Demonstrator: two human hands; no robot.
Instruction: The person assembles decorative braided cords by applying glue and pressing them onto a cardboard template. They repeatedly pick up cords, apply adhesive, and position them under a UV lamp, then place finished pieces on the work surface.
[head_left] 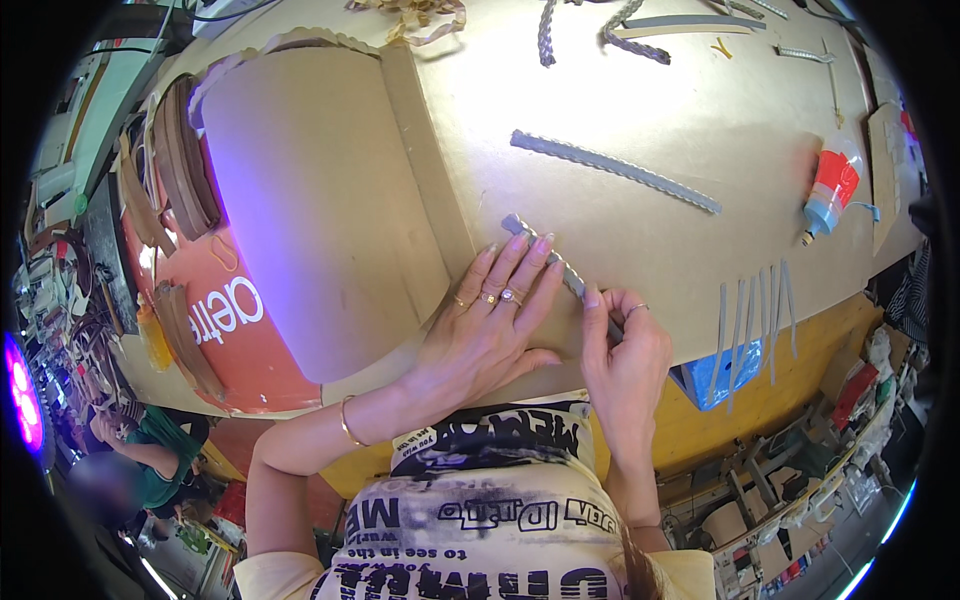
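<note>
A short grey braided strap (572,281) lies slantwise on the tan tabletop in front of me. My left hand (485,325) rests flat over its far part, fingers stretched out and pressing on it. At the strap's near end, my right hand (628,355) pinches it between thumb and bent fingers; that end is partly hidden by the hand. Beyond both hands lies a second, longer grey braided strap (618,172), untouched.
A large curved cardboard sheet (320,190) covers the left side, beside brown strap bundles (185,150) and a red board (225,350). At right stand a red-labelled glue bottle (833,185) and several thin grey strips (738,325) over the table edge. Another person (160,455) is at lower left.
</note>
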